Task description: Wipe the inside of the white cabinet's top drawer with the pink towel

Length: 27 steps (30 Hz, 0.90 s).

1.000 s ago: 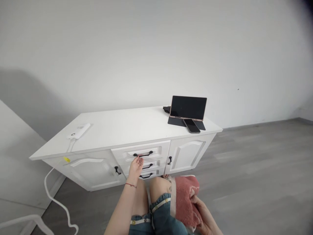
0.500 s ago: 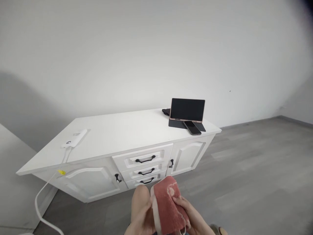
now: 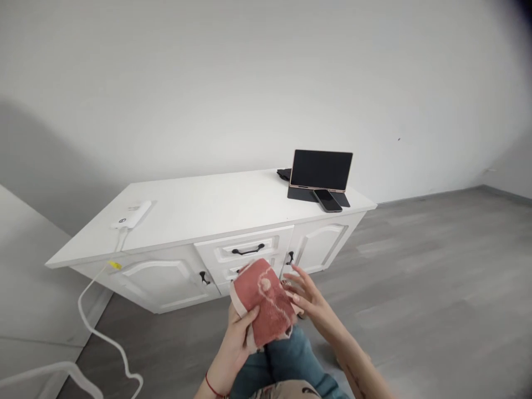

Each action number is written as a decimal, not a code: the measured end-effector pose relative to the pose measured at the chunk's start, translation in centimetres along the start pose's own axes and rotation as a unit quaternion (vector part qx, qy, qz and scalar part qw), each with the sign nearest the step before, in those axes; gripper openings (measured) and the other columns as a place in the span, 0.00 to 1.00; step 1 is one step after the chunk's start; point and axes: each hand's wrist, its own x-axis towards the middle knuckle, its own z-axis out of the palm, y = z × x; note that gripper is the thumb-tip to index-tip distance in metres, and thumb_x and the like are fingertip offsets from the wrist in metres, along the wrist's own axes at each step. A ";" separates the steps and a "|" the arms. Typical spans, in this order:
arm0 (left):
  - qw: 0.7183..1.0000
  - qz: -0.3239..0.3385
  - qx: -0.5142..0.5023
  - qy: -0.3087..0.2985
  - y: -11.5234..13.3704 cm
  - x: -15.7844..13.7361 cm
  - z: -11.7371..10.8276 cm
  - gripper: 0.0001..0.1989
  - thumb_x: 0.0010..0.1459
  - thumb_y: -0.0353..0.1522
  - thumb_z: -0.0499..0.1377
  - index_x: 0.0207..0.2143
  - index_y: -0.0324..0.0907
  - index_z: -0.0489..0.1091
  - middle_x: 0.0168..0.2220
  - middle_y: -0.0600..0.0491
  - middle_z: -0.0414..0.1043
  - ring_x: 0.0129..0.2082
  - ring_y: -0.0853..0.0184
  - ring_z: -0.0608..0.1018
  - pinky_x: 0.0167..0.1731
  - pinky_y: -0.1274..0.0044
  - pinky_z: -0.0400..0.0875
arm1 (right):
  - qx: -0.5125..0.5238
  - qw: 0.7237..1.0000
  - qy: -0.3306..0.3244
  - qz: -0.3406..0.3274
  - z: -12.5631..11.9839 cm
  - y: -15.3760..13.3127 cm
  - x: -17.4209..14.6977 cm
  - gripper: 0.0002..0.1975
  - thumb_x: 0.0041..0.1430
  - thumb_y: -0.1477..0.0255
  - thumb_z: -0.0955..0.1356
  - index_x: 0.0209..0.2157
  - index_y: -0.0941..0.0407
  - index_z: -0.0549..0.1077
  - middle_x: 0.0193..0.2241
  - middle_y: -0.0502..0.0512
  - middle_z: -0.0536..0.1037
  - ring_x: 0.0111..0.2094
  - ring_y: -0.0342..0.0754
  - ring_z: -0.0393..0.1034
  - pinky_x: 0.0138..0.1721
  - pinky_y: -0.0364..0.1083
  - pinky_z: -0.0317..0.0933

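Observation:
A folded red towel (image 3: 266, 305) with a cream edge and a pale pattern is held up in front of my lap. My left hand (image 3: 240, 332) grips its lower left side, thumb on the front face and the other fingers behind it. My right hand (image 3: 307, 296) is at the towel's right edge with its fingers spread. Whether those fingertips touch the cloth I cannot tell.
Ahead stands a white cabinet (image 3: 199, 208) with black handles. On it are a propped tablet (image 3: 321, 170), a phone (image 3: 327, 200), a dark folded item (image 3: 284, 174) and a white power strip (image 3: 132, 215). Its white cable (image 3: 100, 334) hangs at the left.
The towel has been raised and shifted left, and it tilts differently. My left hand now shows its thumb on the front. My right hand has let go of the front face and spread its fingers.

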 end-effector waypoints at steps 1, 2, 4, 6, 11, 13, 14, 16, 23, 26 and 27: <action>0.999 0.025 0.006 0.021 0.1 -0.4 0.3 0.28 0.40 0.30 0.72 0.46 0.46 0.74 0.44 0.50 0.81 0.48 0.54 0.79 0.51 0.66 0.72 | -0.082 0.995 -0.021 -0.052 -0.1 -0.5 -0.4 0.39 0.50 0.56 0.74 0.62 0.44 0.60 0.62 0.60 0.63 0.59 0.57 0.63 0.58 0.58 0.58; 0.998 0.050 0.015 0.039 0.1 -0.8 0.5 0.27 0.39 0.31 0.72 0.45 0.46 0.75 0.44 0.51 0.81 0.48 0.54 0.79 0.50 0.66 0.73 | -0.176 0.978 -0.049 -0.103 0.0 -1.0 -1.0 0.39 0.50 0.59 0.75 0.62 0.43 0.61 0.64 0.59 0.59 0.63 0.57 0.56 0.61 0.59 0.55; 0.994 0.093 0.029 0.055 0.0 -1.7 0.8 0.26 0.39 0.32 0.72 0.44 0.47 0.76 0.46 0.50 0.80 0.48 0.55 0.79 0.50 0.67 0.73 | -0.353 0.909 -0.112 -0.190 0.8 -1.4 -2.0 0.34 0.51 0.64 0.75 0.60 0.43 0.65 0.66 0.57 0.57 0.67 0.59 0.46 0.64 0.62 0.48; 0.991 0.122 0.028 0.056 -0.3 -2.7 0.8 0.24 0.38 0.33 0.72 0.42 0.48 0.77 0.47 0.51 0.80 0.49 0.55 0.78 0.50 0.68 0.73 | -0.459 0.835 -0.143 -0.268 2.3 -1.1 -2.8 0.29 0.54 0.71 0.71 0.58 0.44 0.67 0.65 0.56 0.60 0.68 0.59 0.43 0.64 0.65 0.44; 0.996 0.089 -0.002 0.022 -0.3 -4.5 -0.8 0.23 0.34 0.32 0.73 0.38 0.45 0.79 0.38 0.49 0.82 0.40 0.55 0.81 0.44 0.67 0.76 | -0.438 0.789 -0.105 -0.418 5.6 0.9 -3.4 0.22 0.58 0.76 0.66 0.54 0.48 0.70 0.60 0.57 0.67 0.65 0.55 0.50 0.62 0.60 0.54; 0.998 0.069 -0.012 0.004 0.0 -4.7 -2.0 0.24 0.34 0.33 0.72 0.39 0.42 0.79 0.35 0.48 0.82 0.39 0.53 0.81 0.47 0.65 0.74 | -0.443 0.784 -0.141 -0.411 6.1 1.3 -3.3 0.25 0.57 0.70 0.68 0.58 0.50 0.66 0.60 0.60 0.65 0.64 0.57 0.52 0.61 0.61 0.54; 0.998 0.059 -0.021 -0.011 0.1 -4.7 -2.5 0.24 0.35 0.33 0.72 0.40 0.41 0.79 0.34 0.47 0.82 0.41 0.52 0.81 0.50 0.64 0.72 | -0.452 0.781 -0.161 -0.400 6.1 1.3 -3.1 0.28 0.57 0.68 0.69 0.60 0.51 0.64 0.61 0.61 0.65 0.64 0.57 0.53 0.61 0.62 0.54; 0.996 0.038 -0.047 -0.060 0.0 -4.4 -3.5 0.24 0.36 0.36 0.72 0.40 0.40 0.79 0.34 0.46 0.82 0.46 0.49 0.79 0.55 0.60 0.67 | -0.465 0.772 -0.192 -0.389 5.7 1.3 -2.8 0.29 0.58 0.67 0.69 0.61 0.51 0.63 0.60 0.63 0.66 0.62 0.57 0.56 0.61 0.63 0.54; 0.977 -0.017 0.004 -0.212 1.0 -3.9 -3.2 0.38 0.40 0.34 0.73 0.56 0.43 0.69 0.47 0.44 0.79 0.52 0.48 0.75 0.56 0.58 0.64 | -0.293 0.885 -0.282 -0.227 3.3 -1.0 -1.8 0.14 0.61 0.67 0.67 0.47 0.48 0.78 0.52 0.58 0.74 0.54 0.55 0.67 0.57 0.59 0.59; 0.973 -0.023 0.029 -0.229 2.3 -4.1 -1.5 0.36 0.41 0.32 0.72 0.55 0.45 0.69 0.51 0.43 0.76 0.54 0.48 0.74 0.54 0.59 0.67 | -0.010 0.988 -0.151 0.036 3.5 -2.6 -1.3 0.15 0.60 0.60 0.66 0.42 0.53 0.79 0.46 0.58 0.79 0.44 0.55 0.74 0.47 0.55 0.69; 0.974 -0.025 0.021 -0.222 2.5 -4.1 -0.8 0.33 0.44 0.32 0.71 0.55 0.45 0.70 0.52 0.43 0.75 0.55 0.48 0.74 0.54 0.59 0.67 | 0.087 0.985 -0.098 0.109 3.6 -3.1 -1.0 0.17 0.59 0.58 0.67 0.42 0.54 0.79 0.44 0.57 0.80 0.42 0.55 0.75 0.44 0.54 0.71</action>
